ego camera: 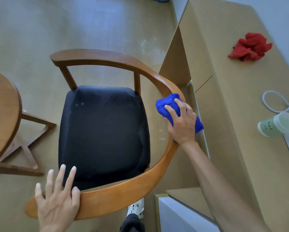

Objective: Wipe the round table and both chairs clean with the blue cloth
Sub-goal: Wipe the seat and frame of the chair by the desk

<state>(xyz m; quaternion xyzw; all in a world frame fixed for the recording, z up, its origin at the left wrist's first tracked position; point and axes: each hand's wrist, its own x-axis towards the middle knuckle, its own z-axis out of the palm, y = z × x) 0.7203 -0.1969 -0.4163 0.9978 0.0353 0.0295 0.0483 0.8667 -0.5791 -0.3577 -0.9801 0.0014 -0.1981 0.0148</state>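
Right hand (180, 121) clamped on blue cloth (167, 104), pressing chair (157, 173) rail; left hand (56, 198) flat, bracing. Follow the curve, keep pressure even.

Person: both forearms bare, no sleeves visible; dark trouser leg (132, 223); white sock (136, 209) with small dark marks.

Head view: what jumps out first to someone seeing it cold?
The bright blue cloth, bunched under the right hand and pressed on the chair's curved wooden backrest rail at centre right. Next, the chair itself, with its black seat filling the middle, and the left hand resting with spread fingers on the near end of the rail. A crumpled red cloth lies on the tan counter at upper right.
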